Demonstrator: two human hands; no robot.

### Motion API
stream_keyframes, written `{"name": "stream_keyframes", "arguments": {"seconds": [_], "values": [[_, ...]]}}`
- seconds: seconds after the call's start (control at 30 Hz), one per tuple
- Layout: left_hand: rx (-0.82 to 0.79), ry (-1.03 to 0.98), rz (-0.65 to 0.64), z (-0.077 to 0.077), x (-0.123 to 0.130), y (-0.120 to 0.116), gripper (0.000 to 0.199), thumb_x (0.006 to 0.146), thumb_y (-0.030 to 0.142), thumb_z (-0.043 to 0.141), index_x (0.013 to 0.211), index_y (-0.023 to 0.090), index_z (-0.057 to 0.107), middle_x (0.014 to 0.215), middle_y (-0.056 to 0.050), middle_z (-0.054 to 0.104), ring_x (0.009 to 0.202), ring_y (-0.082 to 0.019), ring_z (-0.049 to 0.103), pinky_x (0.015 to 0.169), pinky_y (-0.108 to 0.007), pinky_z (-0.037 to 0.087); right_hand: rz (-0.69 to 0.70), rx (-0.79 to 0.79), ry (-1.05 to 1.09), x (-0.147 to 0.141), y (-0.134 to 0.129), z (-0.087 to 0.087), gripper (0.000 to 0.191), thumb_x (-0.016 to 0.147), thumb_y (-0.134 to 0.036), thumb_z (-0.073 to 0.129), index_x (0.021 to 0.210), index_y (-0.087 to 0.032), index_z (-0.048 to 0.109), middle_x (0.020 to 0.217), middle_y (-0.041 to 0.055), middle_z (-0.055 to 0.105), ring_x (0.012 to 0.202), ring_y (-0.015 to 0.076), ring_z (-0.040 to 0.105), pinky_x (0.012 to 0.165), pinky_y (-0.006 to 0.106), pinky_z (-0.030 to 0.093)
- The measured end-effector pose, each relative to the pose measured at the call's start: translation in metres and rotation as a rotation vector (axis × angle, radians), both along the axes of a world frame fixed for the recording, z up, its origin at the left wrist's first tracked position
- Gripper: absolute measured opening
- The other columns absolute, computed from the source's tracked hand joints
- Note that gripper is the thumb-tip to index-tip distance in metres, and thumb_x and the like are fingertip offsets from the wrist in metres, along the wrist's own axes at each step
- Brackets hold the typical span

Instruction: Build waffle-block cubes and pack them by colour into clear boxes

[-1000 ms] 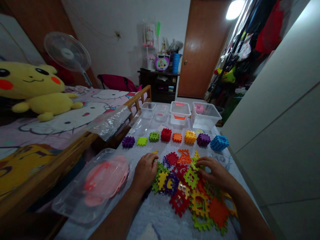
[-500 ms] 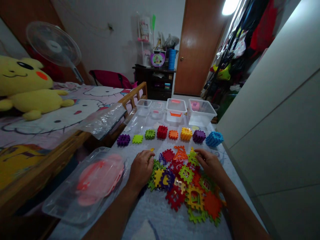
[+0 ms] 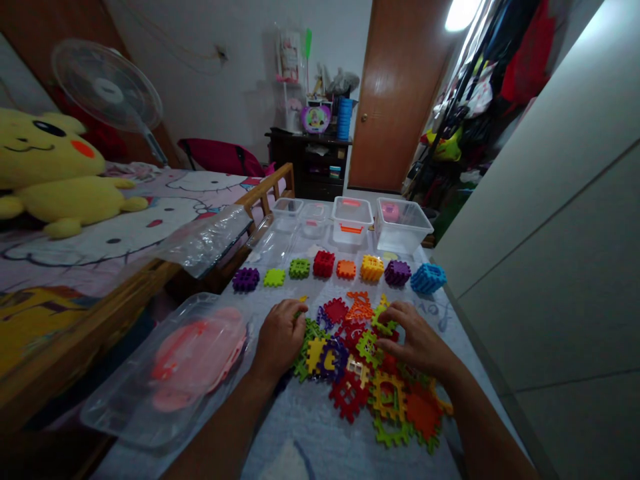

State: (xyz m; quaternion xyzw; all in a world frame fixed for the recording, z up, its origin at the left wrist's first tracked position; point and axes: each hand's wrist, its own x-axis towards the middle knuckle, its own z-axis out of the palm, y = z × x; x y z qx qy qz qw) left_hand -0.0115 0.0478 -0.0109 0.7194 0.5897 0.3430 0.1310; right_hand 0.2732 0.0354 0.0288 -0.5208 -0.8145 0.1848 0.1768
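Seen from the head camera, a left hand (image 3: 279, 335) rests at the left side of a heap of multicoloured, tooth-edged plastic tiles (image 3: 350, 398) on a pale blue cloth (image 3: 307, 420), near and centre. Its fingers curl inward; whether they grip anything cannot be told. The right hand (image 3: 414, 339) arches over the heap's far right, thumb and fingers parted beside a lime-green openwork plastic tile (image 3: 367, 348). The tiles overlap, so their teeth could catch and a pull on one might drag its neighbours. Farther off to the right, a slanting stack of ridged blue plastic pieces (image 3: 429, 278) looks easily toppled by a stray knuckle.
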Motion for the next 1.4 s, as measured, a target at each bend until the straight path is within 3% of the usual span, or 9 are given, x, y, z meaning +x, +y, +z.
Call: {"name": "stream_keyframes", "arguments": {"seconds": [0.17,0.37,0.47,0.57,0.7,0.83,1.0,1.2,1.4], "values": [[-0.006,0.053,0.009,0.0,0.0,0.0,0.019,0.082,0.014,0.047,0.088,0.019,0.064,0.096,-0.007,0.068,0.097,-0.023,0.061,0.091,-0.04,0.047,0.067,-0.074,-0.122,-0.017,-0.009,0.002,0.033,0.073,-0.039,0.075,0.096,-0.021,0.06,0.096,0.0073,0.059,0.09,0.0251,0.054,0.081,0.039,0.045],[-0.03,0.037,0.024,-0.002,0.001,0.0,0.016,0.083,0.014,0.049,0.088,0.02,0.064,0.096,-0.006,0.067,0.098,-0.022,0.059,0.092,-0.039,0.046,-0.001,-0.143,-0.026,-0.015,-0.008,-0.006,0.041,0.07,-0.029,0.075,0.105,-0.022,0.056,0.105,0.0064,0.057,0.095,0.0236,0.054,0.083,0.035,0.045],[-0.047,0.013,0.025,-0.004,0.0,0.001,0.016,0.082,0.014,0.05,0.088,0.019,0.063,0.096,-0.006,0.067,0.098,-0.023,0.059,0.093,-0.04,0.045,-0.017,-0.142,0.014,-0.013,-0.006,-0.006,0.028,0.072,-0.026,0.07,0.096,-0.021,0.055,0.099,0.0048,0.056,0.088,0.0208,0.054,0.076,0.032,0.044],[-0.046,0.001,0.018,-0.005,0.0,0.001,0.016,0.082,0.014,0.05,0.088,0.019,0.064,0.097,-0.007,0.067,0.098,-0.023,0.059,0.093,-0.041,0.045,-0.038,-0.134,0.06,-0.013,-0.002,-0.007,0.009,0.081,-0.024,0.057,0.079,-0.021,0.049,0.08,0.0007,0.055,0.072,0.0166,0.051,0.064,0.028,0.04],[-0.04,-0.025,0.021,-0.003,0.0,0.001,0.017,0.082,0.015,0.049,0.088,0.019,0.065,0.098,-0.007,0.067,0.099,-0.023,0.059,0.094,-0.041,0.045,-0.147,-0.013,0.163,-0.012,0.002,-0.012,0.012,0.084,-0.029,0.051,0.076,-0.022,0.047,0.067,-0.003,0.048,0.061,0.0145,0.046,0.057,0.026,0.035],[-0.057,-0.067,0.025,0.0,0.0,0.0,0.018,0.082,0.015,0.048,0.088,0.019,0.064,0.099,-0.006,0.067,0.101,-0.023,0.059,0.095,-0.041,0.044,-0.174,0.107,0.096,-0.017,0.003,-0.016,0.006,0.084,-0.025,0.051,0.079,-0.021,0.051,0.076,0.0009,0.054,0.069,0.0162,0.051,0.063,0.028,0.038],[-0.082,-0.084,0.023,0.001,0.0,0.0,0.017,0.082,0.016,0.049,0.088,0.018,0.065,0.099,-0.007,0.067,0.101,-0.023,0.059,0.096,-0.041,0.044,-0.001,-0.051,-0.041,-0.02,-0.003,-0.013,0.022,0.081,-0.041,0.065,0.088,-0.021,0.058,0.091,0.0039,0.057,0.077,0.0186,0.054,0.068,0.031,0.043],[-0.08,-0.096,0.019,0.002,0.001,0.0,0.017,0.082,0.017,0.049,0.088,0.018,0.065,0.098,-0.007,0.067,0.101,-0.023,0.06,0.096,-0.041,0.044,-0.029,-0.06,-0.002,-0.008,-0.004,-0.007,0.041,0.075,-0.04,0.072,0.109,-0.021,0.058,0.108,0.0074,0.058,0.095,0.0227,0.057,0.084,0.036,0.047],[-0.082,-0.095,0.022,0.001,0.001,0.0,0.017,0.081,0.018,0.049,0.088,0.019,0.065,0.098,-0.006,0.068,0.101,-0.023,0.06,0.095,-0.041,0.045,-0.003,-0.038,-0.116,-0.019,-0.007,-0.008,0.039,0.071,-0.042,0.074,0.099,-0.018,0.06,0.1,0.0088,0.057,0.093,0.0254,0.054,0.082,0.039,0.046]]}}
